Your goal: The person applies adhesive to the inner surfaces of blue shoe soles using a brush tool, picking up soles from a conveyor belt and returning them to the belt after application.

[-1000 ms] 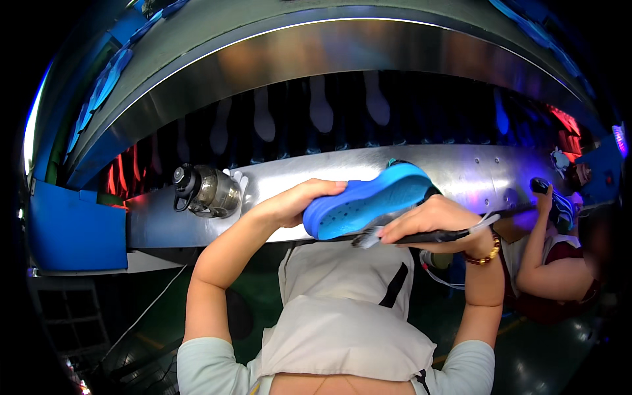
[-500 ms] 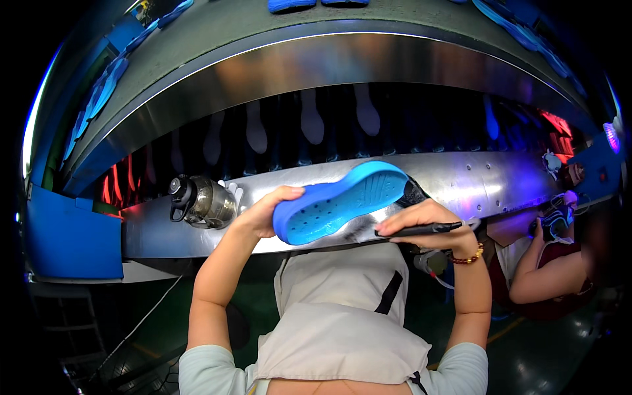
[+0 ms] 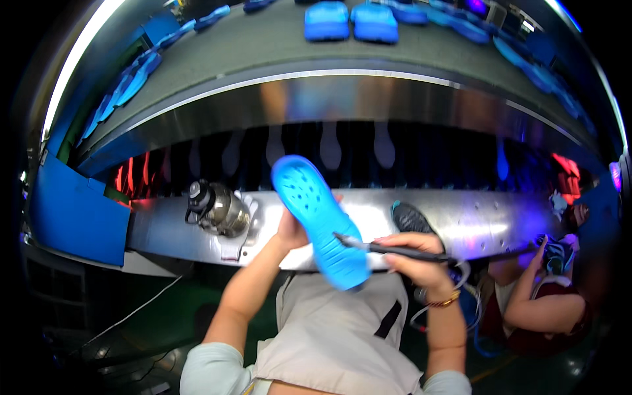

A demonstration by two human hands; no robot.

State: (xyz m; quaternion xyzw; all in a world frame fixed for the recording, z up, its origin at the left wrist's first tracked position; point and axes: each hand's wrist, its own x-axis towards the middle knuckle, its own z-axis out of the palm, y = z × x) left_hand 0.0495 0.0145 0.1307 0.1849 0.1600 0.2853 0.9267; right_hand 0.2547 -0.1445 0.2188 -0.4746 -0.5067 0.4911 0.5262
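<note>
A bright blue shoe sole (image 3: 313,210), perforated toward its far end and grooved toward the near end, is tilted up in front of me. My left hand (image 3: 293,232) is closed on it from beneath and from the left, with most of the fingers hidden behind it. In my right hand (image 3: 421,263) is a slim brush (image 3: 411,253) with a black handle. Its pale, dark-ended tip touches or nearly touches the middle of the sole. Just beyond that hand, a dark shoe upper (image 3: 411,218) lies on the metal bench (image 3: 454,227).
A dark-lidded clear bottle (image 3: 224,212) stands on the bench at left. Behind the bench runs a grey conveyor belt (image 3: 250,49) carrying several blue soles (image 3: 374,23). A pale tube (image 3: 463,271) curls by my right wrist. A co-worker's arm (image 3: 543,306) is at right.
The sole has turned from lying nearly crosswise to pointing away from me. My right hand has swung the brush tip onto or close to it. The view has tilted up, showing more belt.
</note>
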